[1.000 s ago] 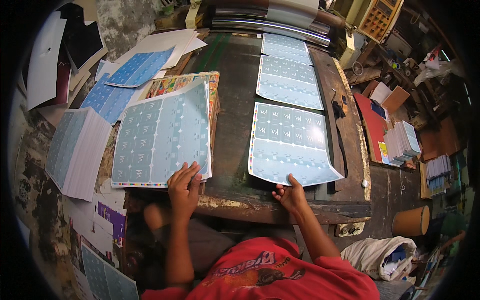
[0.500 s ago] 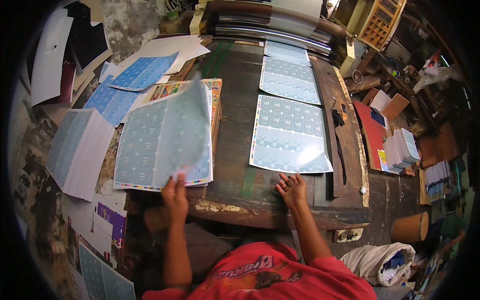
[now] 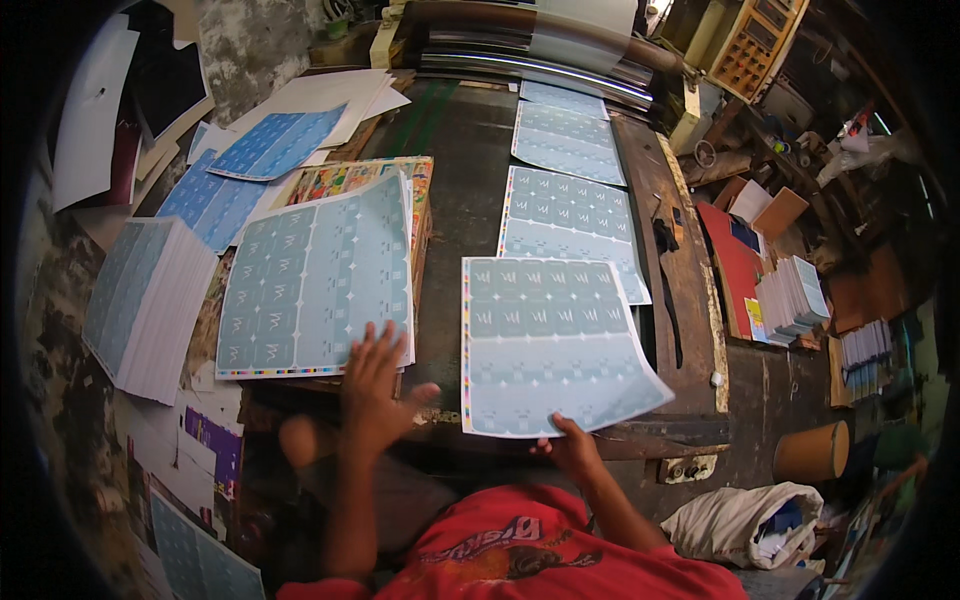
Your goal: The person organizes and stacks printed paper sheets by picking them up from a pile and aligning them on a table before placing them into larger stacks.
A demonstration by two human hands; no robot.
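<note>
A: In the head view, what does each hand do?

B: The right hand [image 3: 572, 448] pinches the near edge of a pale blue printed sheet [image 3: 553, 342], fingers closed on the paper. This sheet lies on the dark surface [image 3: 465, 190], and its near corner hangs over the front edge. The left hand [image 3: 375, 390] is spread, fingers apart, and holds nothing; it is blurred, just at the near edge of the stack of printed sheets [image 3: 318, 278].

A: How far is the work, as you judge it?

B: The stack on the left already has many sheets, so part is done. Three more sheets [image 3: 570, 205] lie in a row on the surface, reaching back to the machine rollers [image 3: 540, 45]. These, and the held sheet, are not yet on the stack.

A: Anything else?

B: Another thick pile [image 3: 145, 295] stands further left.
</note>
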